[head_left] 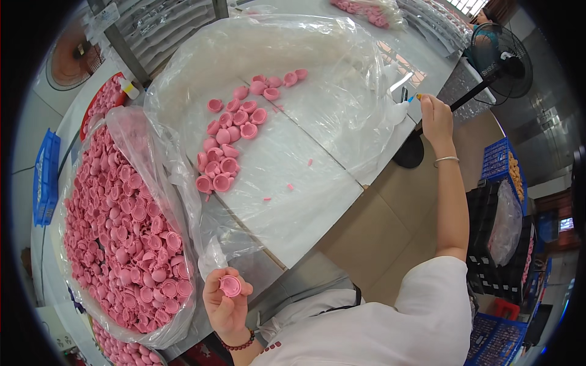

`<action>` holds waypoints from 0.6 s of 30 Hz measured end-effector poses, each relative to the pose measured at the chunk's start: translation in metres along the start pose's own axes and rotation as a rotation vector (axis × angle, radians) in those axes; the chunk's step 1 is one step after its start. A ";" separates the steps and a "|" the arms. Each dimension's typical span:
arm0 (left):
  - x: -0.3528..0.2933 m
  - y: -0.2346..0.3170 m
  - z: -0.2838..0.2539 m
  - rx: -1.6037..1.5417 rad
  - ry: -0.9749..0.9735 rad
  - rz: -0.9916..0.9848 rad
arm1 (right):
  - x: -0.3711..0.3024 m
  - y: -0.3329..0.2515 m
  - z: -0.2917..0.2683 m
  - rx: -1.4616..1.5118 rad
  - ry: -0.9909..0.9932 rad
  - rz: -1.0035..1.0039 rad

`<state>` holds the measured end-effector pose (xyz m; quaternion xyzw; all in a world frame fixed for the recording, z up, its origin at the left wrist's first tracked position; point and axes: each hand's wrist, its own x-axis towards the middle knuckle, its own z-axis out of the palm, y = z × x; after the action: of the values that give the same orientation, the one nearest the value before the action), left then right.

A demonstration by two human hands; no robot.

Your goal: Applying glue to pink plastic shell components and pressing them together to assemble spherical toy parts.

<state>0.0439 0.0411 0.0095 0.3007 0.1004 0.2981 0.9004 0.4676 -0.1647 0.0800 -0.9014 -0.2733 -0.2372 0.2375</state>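
My left hand is raised near the table's front edge, beside the big bag. Its fingertips pinch a small round pink plastic cup, hollow side up. Out to the right, my right hand is closed at the table's right edge, on a slim blue-and-yellow tool whose exact kind is too small to tell. On the clear plastic sheet lies a loose cluster of pink cups, some hollow side up and others domed side up. A few pink scraps are scattered near them.
A large clear bag full of pink cups stands at the left. Behind it are a red basin of pink pieces and a blue tray. A standing fan and stacked black crates are on the right. Another person sits far right.
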 end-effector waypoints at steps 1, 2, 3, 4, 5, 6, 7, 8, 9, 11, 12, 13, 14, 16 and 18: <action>0.000 0.000 0.000 0.000 0.001 0.000 | 0.000 0.000 -0.001 -0.009 -0.012 0.008; 0.000 0.000 -0.001 -0.001 -0.002 0.000 | 0.001 0.000 -0.001 -0.017 -0.024 0.016; 0.000 0.000 -0.001 -0.001 -0.006 0.000 | 0.001 -0.001 -0.001 -0.017 -0.025 0.017; 0.000 0.000 -0.001 0.000 -0.006 0.000 | 0.001 -0.002 0.000 -0.012 -0.012 0.023; 0.000 0.000 -0.001 -0.001 -0.007 0.004 | 0.001 -0.003 0.000 -0.008 0.000 0.029; 0.000 0.000 -0.001 -0.003 -0.009 0.008 | 0.001 -0.003 0.000 -0.008 0.000 0.029; 0.000 0.000 -0.001 -0.003 -0.009 0.008 | 0.002 -0.003 -0.001 -0.026 -0.001 0.033; 0.000 0.000 -0.001 -0.005 -0.009 0.008 | 0.002 -0.003 -0.001 -0.044 -0.002 0.037; 0.000 0.000 -0.001 -0.008 -0.009 0.008 | 0.001 -0.003 -0.001 -0.044 -0.002 0.037; -0.001 0.000 -0.001 -0.005 -0.004 0.007 | 0.001 -0.004 -0.002 -0.062 -0.013 0.045; -0.001 0.000 -0.001 -0.003 0.000 0.005 | 0.000 -0.004 -0.003 -0.062 -0.013 0.045; -0.001 0.000 -0.001 -0.003 -0.001 0.005 | 0.000 -0.004 -0.003 -0.065 -0.020 0.051; -0.001 0.000 -0.001 -0.004 0.000 0.005 | 0.000 -0.005 -0.003 -0.068 -0.028 0.057; -0.002 0.000 -0.001 -0.004 0.000 0.005 | 0.001 -0.005 -0.004 -0.081 -0.033 0.059; -0.001 0.000 -0.001 -0.009 -0.001 0.005 | 0.002 -0.005 -0.004 -0.093 -0.038 0.060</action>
<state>0.0426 0.0405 0.0089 0.2968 0.0980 0.3005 0.9011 0.4646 -0.1620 0.0854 -0.9236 -0.2395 -0.2253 0.1971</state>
